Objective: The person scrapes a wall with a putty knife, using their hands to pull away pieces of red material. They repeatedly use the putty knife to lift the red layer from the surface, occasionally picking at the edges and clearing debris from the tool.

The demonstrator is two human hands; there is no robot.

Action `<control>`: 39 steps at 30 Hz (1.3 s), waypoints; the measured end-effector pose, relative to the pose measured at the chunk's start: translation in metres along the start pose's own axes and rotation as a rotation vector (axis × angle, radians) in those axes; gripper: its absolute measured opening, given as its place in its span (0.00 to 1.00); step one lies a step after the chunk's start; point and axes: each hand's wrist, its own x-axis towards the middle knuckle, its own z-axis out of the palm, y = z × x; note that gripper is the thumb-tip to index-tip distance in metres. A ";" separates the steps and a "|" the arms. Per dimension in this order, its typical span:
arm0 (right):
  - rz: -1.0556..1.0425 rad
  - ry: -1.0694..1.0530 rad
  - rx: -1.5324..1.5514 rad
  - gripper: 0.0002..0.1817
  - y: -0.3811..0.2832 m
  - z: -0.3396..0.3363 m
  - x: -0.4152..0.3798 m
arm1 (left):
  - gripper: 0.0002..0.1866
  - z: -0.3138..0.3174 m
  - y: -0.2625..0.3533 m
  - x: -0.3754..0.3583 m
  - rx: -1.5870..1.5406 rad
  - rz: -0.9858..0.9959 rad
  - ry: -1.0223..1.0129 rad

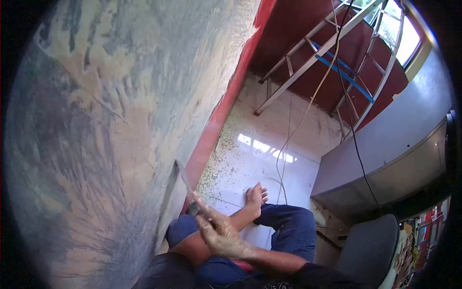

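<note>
My right hand (221,235) is closed round a scraper (183,176), its handle hidden by the fingers. The thin, pale blade points up and forward, its tip right at the wall in this view. The wall (120,120) is patchy grey and beige, with streaks of filler. Dusty residue coats my right fingers. Beyond the right hand, my left forearm crosses to the right, and my left hand (257,195) sits near my blue-trousered knee (298,229). Its fingers are loosely bent and apart, with nothing visible in them.
Crumbs of debris (219,168) lie on the pale tiled floor (260,164) along the red wall edge. An aluminium stepladder (308,62) stands at the back. Cables (308,103) hang down to the floor. A large grey cabinet (385,130) and a dark chair (368,250) are at the right.
</note>
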 end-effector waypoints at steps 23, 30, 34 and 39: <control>0.773 -0.019 0.518 0.27 0.077 -0.058 0.023 | 0.19 -0.034 0.160 -0.039 -0.310 0.163 0.037; 0.596 -0.179 0.705 0.27 0.068 -0.036 0.038 | 0.18 -0.070 0.181 -0.047 -0.293 0.367 -0.339; 0.615 -0.354 0.571 0.26 0.061 -0.054 0.029 | 0.22 -0.051 0.184 -0.059 -0.451 0.343 -0.244; 0.604 -0.264 0.549 0.22 0.085 -0.046 0.023 | 0.26 -0.062 0.179 -0.047 -0.470 0.226 -0.341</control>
